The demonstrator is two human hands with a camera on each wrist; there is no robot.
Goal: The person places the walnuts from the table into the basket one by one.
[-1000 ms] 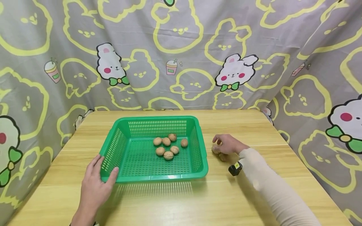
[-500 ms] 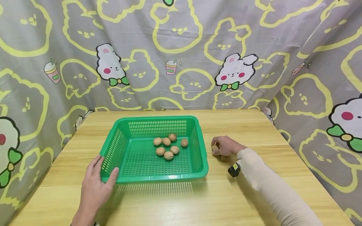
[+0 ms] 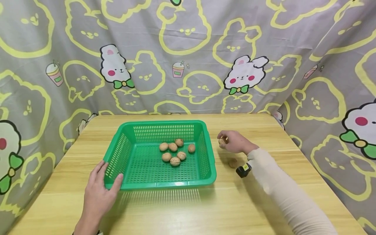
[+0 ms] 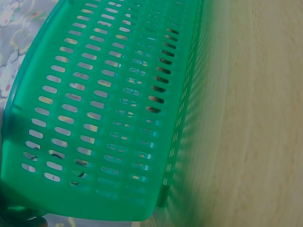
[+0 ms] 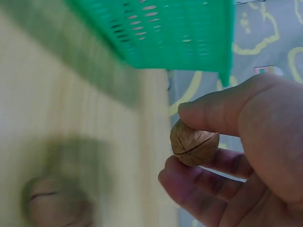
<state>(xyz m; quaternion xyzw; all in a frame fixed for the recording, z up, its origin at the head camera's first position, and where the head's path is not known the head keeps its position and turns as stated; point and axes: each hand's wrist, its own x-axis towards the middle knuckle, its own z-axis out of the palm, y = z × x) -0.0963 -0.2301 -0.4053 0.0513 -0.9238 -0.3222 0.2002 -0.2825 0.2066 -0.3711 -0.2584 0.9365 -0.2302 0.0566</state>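
Note:
A walnut (image 5: pixel 195 143) is pinched between the thumb and fingertips of my right hand (image 3: pixel 235 142), raised over the table to the right of the green plastic basket (image 3: pixel 164 186). On the wood below that hand lies another walnut (image 3: pixel 233 163), blurred in the right wrist view. My left hand (image 3: pixel 99 192) holds the basket's near left corner, with the thumb on the front rim and the fingers over the left rim. Inside the basket several walnuts (image 3: pixel 175 161) are grouped toward the middle and right of its slotted floor.
A wooden table (image 3: pixel 182 212) carries everything. A small black device (image 3: pixel 243 170) with a yellow label is worn at the right wrist. Behind and at both sides hangs a grey patterned curtain (image 3: pixel 188 88).
My right hand has taken hold of a walnut and lifted it up and away from the other one, which now shows on the table. The left hand and basket have stayed put.

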